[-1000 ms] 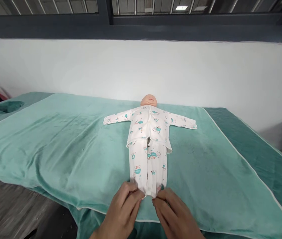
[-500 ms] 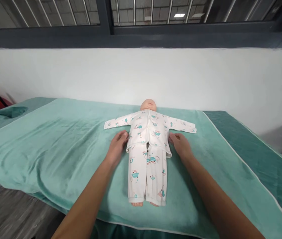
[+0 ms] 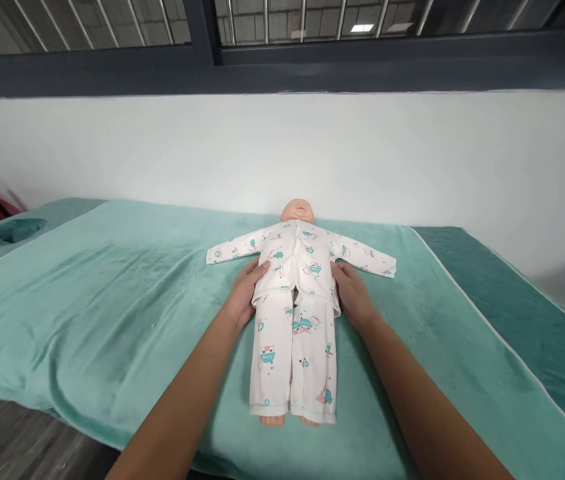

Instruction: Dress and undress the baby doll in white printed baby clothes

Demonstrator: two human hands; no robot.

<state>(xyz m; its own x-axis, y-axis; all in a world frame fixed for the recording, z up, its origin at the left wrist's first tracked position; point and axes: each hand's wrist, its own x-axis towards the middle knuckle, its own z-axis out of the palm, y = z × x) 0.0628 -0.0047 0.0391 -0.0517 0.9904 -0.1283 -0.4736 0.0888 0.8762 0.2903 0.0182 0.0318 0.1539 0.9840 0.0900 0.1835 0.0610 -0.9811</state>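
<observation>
Blanket [image 3: 127, 300] broad both sides; dressed doll [image 3: 287, 270] seemingly reaches far edge [image 3: 362, 224]

Looking forward and down from the wearer's head, a camera is facing wall [image 3: 282, 147] and window [image 3: 312, 72] across the cover [image 3: 162, 307], near enough to be framing the doll [image 3: 296, 211] head to foot.

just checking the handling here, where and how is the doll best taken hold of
Probably through the shirt, at both sides, coming from left and right just below the sleeves. The doll lies flat with the sleeves spread wide, leaving its sides reachable; the left hand and right hand touch it there.
</observation>
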